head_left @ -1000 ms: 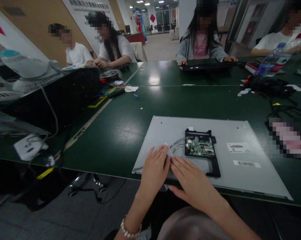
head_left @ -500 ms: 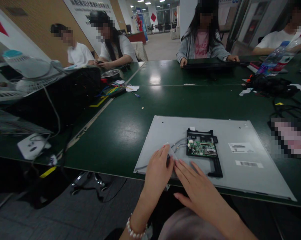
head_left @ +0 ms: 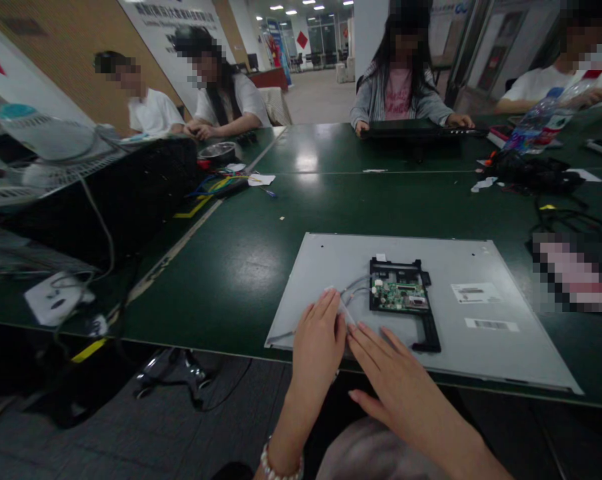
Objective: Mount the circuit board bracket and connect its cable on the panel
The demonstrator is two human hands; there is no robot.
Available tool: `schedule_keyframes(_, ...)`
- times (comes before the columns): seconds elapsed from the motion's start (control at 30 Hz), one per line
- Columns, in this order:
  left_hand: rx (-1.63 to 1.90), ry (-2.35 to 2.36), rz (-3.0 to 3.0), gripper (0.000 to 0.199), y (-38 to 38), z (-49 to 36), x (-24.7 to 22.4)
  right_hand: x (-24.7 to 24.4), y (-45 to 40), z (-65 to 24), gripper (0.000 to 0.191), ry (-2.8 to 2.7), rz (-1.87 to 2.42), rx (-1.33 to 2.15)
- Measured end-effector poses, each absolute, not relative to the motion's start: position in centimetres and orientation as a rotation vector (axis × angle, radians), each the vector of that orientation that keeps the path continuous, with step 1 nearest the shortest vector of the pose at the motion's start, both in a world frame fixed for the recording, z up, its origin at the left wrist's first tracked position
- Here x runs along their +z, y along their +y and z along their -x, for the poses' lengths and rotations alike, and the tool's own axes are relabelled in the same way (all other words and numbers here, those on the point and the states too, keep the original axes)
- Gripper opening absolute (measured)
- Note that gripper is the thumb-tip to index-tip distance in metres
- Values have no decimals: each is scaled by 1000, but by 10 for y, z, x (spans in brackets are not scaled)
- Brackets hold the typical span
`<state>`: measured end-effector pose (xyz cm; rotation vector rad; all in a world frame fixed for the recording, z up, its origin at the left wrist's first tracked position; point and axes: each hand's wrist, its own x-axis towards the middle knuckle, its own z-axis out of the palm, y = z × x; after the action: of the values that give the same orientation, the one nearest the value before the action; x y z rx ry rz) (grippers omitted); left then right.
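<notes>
A flat grey panel [head_left: 445, 340] lies at the table's front edge. On it rests a black frame [head_left: 432, 333] with a green circuit board [head_left: 398, 293]; grey cables [head_left: 355, 285] run from the board toward my hands. My left hand [head_left: 319, 337] lies over the panel's front left part, its fingers close together on a pale strip [head_left: 348, 315] and the cables. What is under its fingers is hidden. My right hand [head_left: 391, 363] lies flat beside it, fingers stretched out, the fingertips touching the strip's right side.
The green table [head_left: 221, 267] bears a black box [head_left: 145, 193] at left, coloured wires [head_left: 221, 183], and bottles [head_left: 535, 123] and black cables [head_left: 535, 173] at right. Several people sit across; one holds a dark panel [head_left: 415, 130].
The whole view has shifted slightly, with the table and far objects a little further left. My left hand's fingers lie a bit flatter and closer together; my right hand has barely moved.
</notes>
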<state>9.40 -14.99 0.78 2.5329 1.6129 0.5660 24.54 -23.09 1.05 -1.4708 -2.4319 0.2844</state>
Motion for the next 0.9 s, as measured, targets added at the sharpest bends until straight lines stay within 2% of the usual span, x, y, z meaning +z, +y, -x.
schedule_keyframes(0.33, 666, 1626, -2468, 40, -157, -94, 4, 13, -238, -246, 55, -2431, 1480, 271)
schedule_keyframes(0.57, 733, 1694, -2462, 42, -157, -100, 5, 35, -248, -281, 50, -2350, 1420, 368)
schedule_keyframes(0.73, 787, 1677, -2495, 42, -155, -106, 7, 39, -256, -353, 48, -1963, 1647, 343)
schedule_keyframes(0.9, 862, 1648, -2486, 41, -156, -109, 8, 18, -256, -431, 48, -1356, 1893, 250)
